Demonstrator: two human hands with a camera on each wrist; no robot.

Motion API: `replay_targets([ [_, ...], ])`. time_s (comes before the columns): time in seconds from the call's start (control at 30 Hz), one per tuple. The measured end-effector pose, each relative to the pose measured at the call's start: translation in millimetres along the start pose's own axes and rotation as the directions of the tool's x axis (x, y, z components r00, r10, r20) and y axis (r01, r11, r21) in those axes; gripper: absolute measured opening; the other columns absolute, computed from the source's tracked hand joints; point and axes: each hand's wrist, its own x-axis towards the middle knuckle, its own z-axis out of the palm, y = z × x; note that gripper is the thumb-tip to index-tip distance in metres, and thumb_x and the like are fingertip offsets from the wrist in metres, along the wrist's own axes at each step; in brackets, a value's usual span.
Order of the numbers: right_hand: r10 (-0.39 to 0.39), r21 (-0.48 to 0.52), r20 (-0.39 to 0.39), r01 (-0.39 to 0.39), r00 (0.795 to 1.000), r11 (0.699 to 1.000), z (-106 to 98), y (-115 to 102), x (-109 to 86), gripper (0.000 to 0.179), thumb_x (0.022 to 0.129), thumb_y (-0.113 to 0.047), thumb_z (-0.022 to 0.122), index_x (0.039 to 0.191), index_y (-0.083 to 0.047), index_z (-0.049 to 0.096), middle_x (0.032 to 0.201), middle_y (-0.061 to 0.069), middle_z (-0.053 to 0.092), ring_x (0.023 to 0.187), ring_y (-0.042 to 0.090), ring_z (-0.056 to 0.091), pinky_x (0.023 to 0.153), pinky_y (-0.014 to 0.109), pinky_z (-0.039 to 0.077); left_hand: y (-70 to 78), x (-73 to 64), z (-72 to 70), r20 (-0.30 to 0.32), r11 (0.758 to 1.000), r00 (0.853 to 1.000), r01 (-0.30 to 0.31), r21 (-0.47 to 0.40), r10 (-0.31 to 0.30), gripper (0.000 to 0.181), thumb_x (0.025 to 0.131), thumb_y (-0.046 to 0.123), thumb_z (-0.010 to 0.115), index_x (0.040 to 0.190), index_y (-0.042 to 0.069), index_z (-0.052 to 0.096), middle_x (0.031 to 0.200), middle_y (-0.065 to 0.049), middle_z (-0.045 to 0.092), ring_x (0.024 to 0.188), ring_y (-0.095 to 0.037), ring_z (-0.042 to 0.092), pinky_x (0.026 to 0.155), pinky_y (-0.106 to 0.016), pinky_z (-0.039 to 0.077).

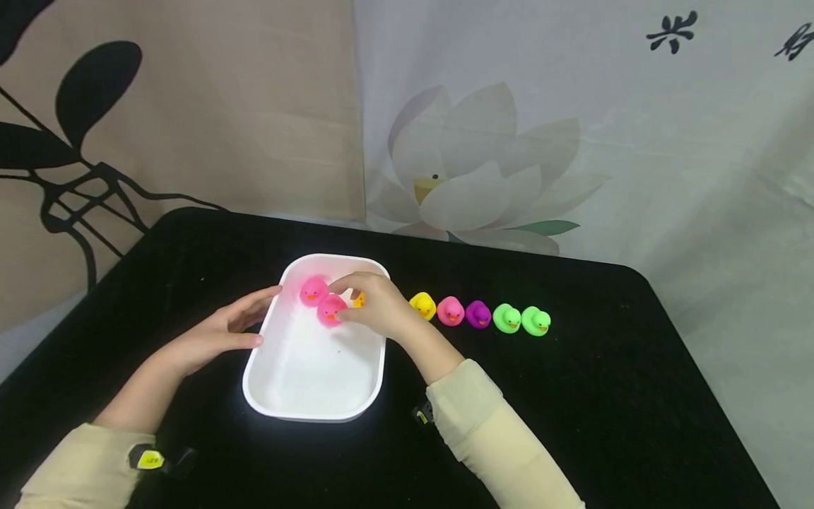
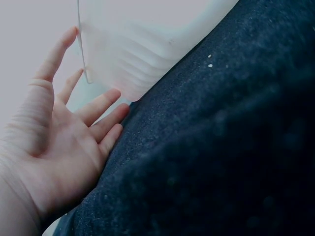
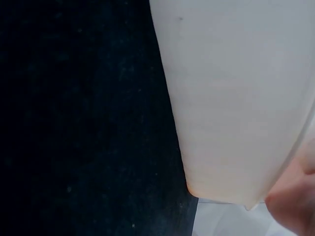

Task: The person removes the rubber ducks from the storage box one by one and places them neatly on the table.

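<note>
A white tray [image 1: 311, 375] lies on the black-covered table. Inside it, near the far left corner, sit a pink rubber duck [image 1: 313, 290] and a second pink rubber duck [image 1: 328, 310] right beside it. My right hand [image 1: 375, 300] reaches over the tray's right rim and holds the second pink duck between thumb and index finger. Behind those fingers shows part of a yellow duck [image 1: 359, 300], mostly hidden. My left hand [image 1: 225, 329] is at the tray's left side, fingers spread, fingertips at the rim; in the left wrist view its palm [image 2: 69, 142] holds nothing.
Right of the tray runs a row of rubber ducks: yellow [image 1: 422, 305], pink [image 1: 451, 311], purple [image 1: 478, 314], green [image 1: 506, 319] and another green [image 1: 536, 321]. A printed curtain [image 1: 483, 155] hangs behind the table's far edge.
</note>
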Motion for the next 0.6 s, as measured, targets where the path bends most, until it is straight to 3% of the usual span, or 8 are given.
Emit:
replay_targets([
  [0.17, 0.016, -0.046, 0.012, -0.015, 1.000, 0.999, 3, -1, 4.8, 0.042, 0.078, -0.015, 0.080, 0.118, -0.014, 0.069, 0.109, -0.002, 0.064, 0.099, 0.022, 0.056, 0.066, 0.014, 0.049, -1.5, -0.1, -0.5, 0.005, 1.000, 1.000, -0.015, 0.000, 0.015, 0.074, 0.085, 0.012, 0.064, 0.150, 0.011, 0.027, 0.151, -0.014, 0.029, 0.132, -0.046, 0.029, 0.091, -0.065, 0.040],
  [0.33, 0.046, -0.150, 0.003, -0.045, 0.999, 0.988, 7, -2, 7.6, 0.042, 0.078, -0.019, 0.080, 0.118, -0.020, 0.069, 0.112, -0.005, 0.064, 0.094, 0.016, 0.054, 0.069, 0.015, 0.049, -1.8, -0.3, -0.6, -0.002, 1.000, 1.000, -0.012, 0.009, 0.012, 0.074, 0.085, 0.013, 0.064, 0.150, 0.013, 0.027, 0.151, -0.014, 0.029, 0.133, -0.046, 0.029, 0.091, -0.066, 0.039],
  [0.6, 0.121, -0.274, -0.017, -0.121, 0.992, 0.954, 13, -4, 10.4, 0.042, 0.076, -0.027, 0.081, 0.117, -0.029, 0.070, 0.114, -0.009, 0.063, 0.106, 0.013, 0.050, 0.079, 0.029, 0.051, -1.2, 0.0, -0.3, 0.001, 1.000, 1.000, -0.013, 0.002, 0.013, 0.074, 0.085, 0.013, 0.064, 0.150, 0.013, 0.027, 0.151, -0.014, 0.029, 0.132, -0.045, 0.029, 0.091, -0.065, 0.040],
])
